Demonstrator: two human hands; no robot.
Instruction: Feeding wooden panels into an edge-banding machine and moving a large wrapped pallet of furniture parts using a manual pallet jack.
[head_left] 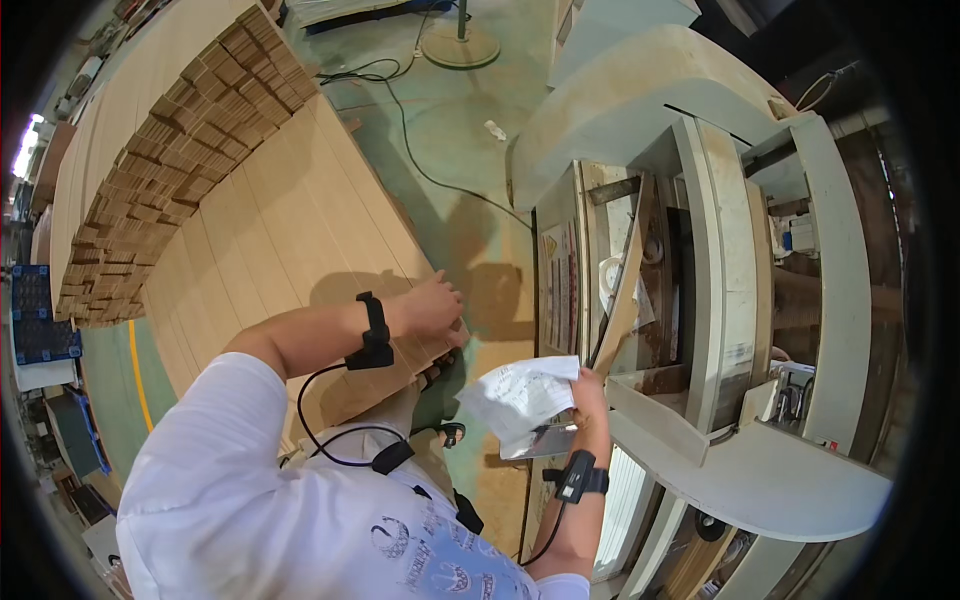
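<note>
My left hand (434, 306) is at the right-hand edge of the flat layer of pale wooden boards (290, 220). Its fingers curl round the end of a board there, and part of the grip is hidden. To the right, my right hand (590, 394) is closed on creased white paper (522, 396) with faint marks. Below the paper, a shiny flat piece (540, 442) partly shows; whether my hand touches it I cannot tell. Dark straps with small boxes and cables circle both wrists.
A tall stack of wooden strips (190, 130) rises at the far left. On the right stands a large pale machine (620, 110) with an open middle and a rounded white table (760, 485). A black cable (410, 150) runs across the green floor near a round stand base (460, 48).
</note>
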